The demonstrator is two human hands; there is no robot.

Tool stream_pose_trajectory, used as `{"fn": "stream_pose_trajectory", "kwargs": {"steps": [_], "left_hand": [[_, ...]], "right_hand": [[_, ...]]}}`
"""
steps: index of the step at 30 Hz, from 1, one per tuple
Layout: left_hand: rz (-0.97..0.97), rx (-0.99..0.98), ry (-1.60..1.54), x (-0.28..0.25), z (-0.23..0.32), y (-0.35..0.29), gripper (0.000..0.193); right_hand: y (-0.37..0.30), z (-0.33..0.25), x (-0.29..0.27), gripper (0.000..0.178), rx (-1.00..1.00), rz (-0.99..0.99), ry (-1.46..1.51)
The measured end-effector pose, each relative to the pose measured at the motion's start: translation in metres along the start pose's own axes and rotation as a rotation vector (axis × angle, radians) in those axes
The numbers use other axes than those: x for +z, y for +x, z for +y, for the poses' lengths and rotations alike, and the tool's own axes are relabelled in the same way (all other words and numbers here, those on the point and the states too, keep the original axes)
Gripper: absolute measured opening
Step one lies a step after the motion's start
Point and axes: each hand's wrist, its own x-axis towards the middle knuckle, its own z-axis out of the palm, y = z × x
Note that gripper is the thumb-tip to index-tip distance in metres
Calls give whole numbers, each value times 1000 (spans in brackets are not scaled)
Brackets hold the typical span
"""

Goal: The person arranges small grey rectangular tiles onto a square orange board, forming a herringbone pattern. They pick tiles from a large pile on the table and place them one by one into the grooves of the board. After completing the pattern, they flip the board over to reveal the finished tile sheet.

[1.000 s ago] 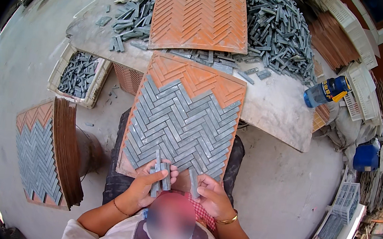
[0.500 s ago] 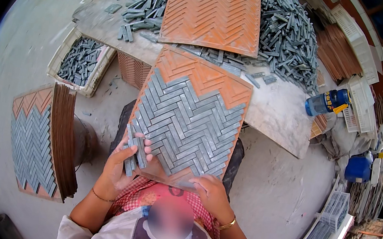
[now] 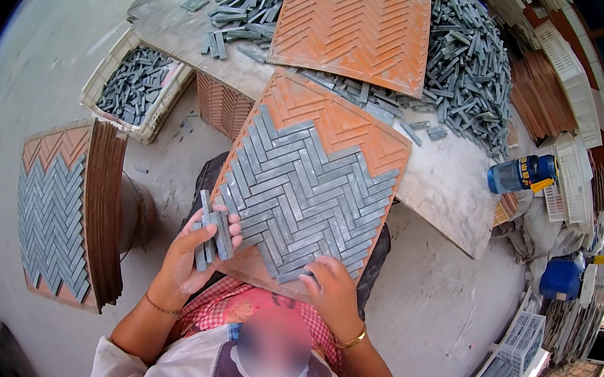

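Note:
A tilted orange tray (image 3: 370, 133) with herringbone slots rests on my lap, its middle and near part filled with narrow blue-grey stone strips (image 3: 302, 188). At the tray's lower left corner, my left hand (image 3: 191, 250) is closed around several loose strips (image 3: 213, 236), bundled between thumb and fingers. My right hand (image 3: 334, 292) is at the near edge of the pattern, fingers curled and pressing a strip at its lowest point. The fingertips partly hide that strip.
Ahead, a pale table (image 3: 449, 200) bears another orange tray (image 3: 354, 27) and a large heap of strips (image 3: 471, 66). A crate of strips (image 3: 132, 86) stands left, above a stack of trays (image 3: 104, 216). A blue bottle (image 3: 521, 174) lies at the table's right.
My right hand has moved slightly up and forward, bringing its strip from the tray's bare near rim to the pattern's edge. My left hand still grips its bundle.

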Motion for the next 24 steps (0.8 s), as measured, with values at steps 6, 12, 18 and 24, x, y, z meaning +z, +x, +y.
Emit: {"fn": "stream_pose_trajectory", "kwargs": {"steps": [6, 12, 18, 24], "left_hand": [[-28, -35, 13, 9, -3, 1, 36], [9, -76, 17, 12, -9, -5, 36], [48, -57, -10, 19, -6, -10, 38], [38, -31, -11, 12, -3, -7, 36]], "right_hand": [[-7, 10, 17, 15, -70, -42, -63], [10, -22, 3, 13, -42, -1, 54], [15, -16, 13, 15, -17, -16, 141], [8, -5, 21, 17, -28, -80, -11]]}}
